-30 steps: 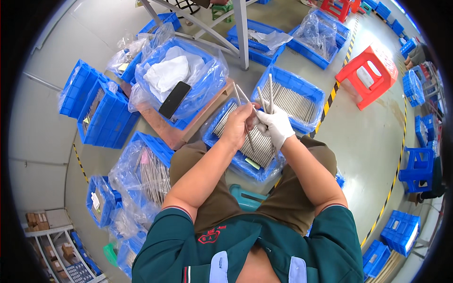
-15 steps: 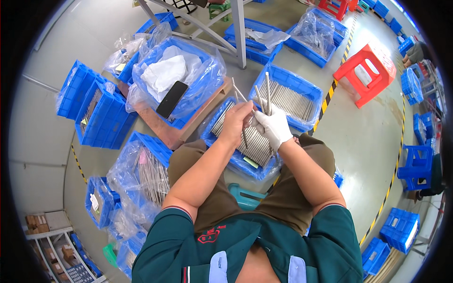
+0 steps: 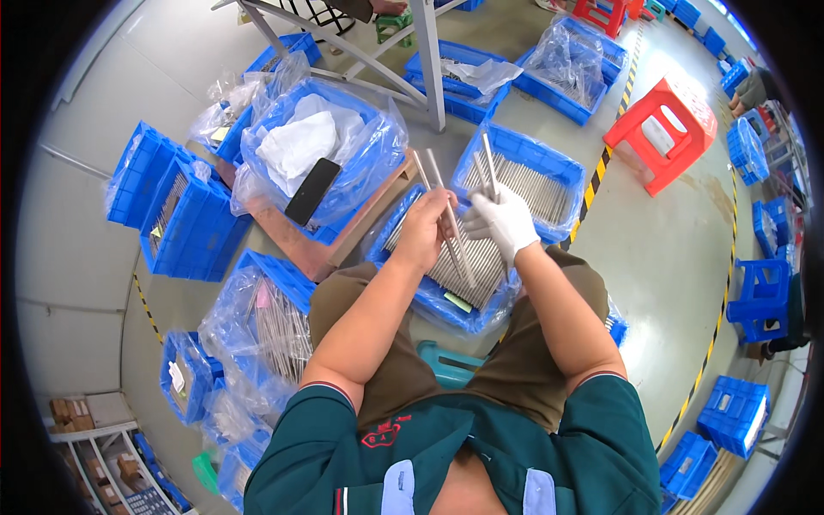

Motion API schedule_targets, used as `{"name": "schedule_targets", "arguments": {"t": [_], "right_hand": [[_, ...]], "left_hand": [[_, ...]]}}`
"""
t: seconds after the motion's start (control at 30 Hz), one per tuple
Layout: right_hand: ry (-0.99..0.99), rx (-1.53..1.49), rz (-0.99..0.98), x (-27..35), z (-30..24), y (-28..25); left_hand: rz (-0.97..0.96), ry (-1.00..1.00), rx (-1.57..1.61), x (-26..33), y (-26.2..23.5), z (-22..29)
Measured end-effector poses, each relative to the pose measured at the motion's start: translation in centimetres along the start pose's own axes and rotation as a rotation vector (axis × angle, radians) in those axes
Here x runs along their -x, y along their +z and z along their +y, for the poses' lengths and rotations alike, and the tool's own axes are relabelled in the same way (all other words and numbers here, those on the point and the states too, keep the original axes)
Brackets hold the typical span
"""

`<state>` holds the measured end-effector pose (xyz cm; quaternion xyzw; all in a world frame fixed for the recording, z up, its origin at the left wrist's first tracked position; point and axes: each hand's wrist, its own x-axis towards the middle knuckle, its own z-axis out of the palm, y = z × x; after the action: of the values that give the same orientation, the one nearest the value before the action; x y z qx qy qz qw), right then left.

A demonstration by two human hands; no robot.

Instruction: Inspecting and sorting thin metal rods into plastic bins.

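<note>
- My bare left hand (image 3: pixel 427 232) is curled tight around long, thin, grey metal rods (image 3: pixel 449 225).
- My white-gloved right hand (image 3: pixel 505 221) pinches two shorter rods (image 3: pixel 486 165), pointing to 12 o'clock.
- Both hover over the ribbed blue plastic crate (image 3: pixel 403 275) of rods on my knees.

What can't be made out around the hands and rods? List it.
- Left hand: its grip on the rods is seen from behind; fingertips hidden.
- Right hand: the white glove covers its grip on two rods.
- Crate under the hands: partly hidden by hands and forearms.
- Rod count: too small, head view.
</note>
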<state>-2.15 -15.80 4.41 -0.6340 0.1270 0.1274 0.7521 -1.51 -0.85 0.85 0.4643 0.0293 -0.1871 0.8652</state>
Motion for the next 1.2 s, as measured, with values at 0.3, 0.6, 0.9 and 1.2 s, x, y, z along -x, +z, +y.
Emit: {"name": "schedule_targets", "arguments": {"t": [0.3, 0.6, 0.9, 1.2], "right_hand": [[0.081, -0.221, -0.186, -1.8, 0.2, -1.8], [-0.267, 0.269, 0.195, -4.2, -0.3, -2.2], [-0.107, -0.242, 0.151, -5.4, -0.7, -4.9], [-0.02, 0.393, -0.092, -3.8, 2.4, 0.4]], "left_hand": [[-0.266, -0.374, 0.199, 1.2, 0.3, -1.1], [-0.33, -0.458, 0.033, 3.1, 0.7, -2.0], [-0.492, -0.328, 0.149, 2.3, -1.0, 0.3], [-0.402, -0.376, 0.119, 2.5, -1.1, -0.1]]}}
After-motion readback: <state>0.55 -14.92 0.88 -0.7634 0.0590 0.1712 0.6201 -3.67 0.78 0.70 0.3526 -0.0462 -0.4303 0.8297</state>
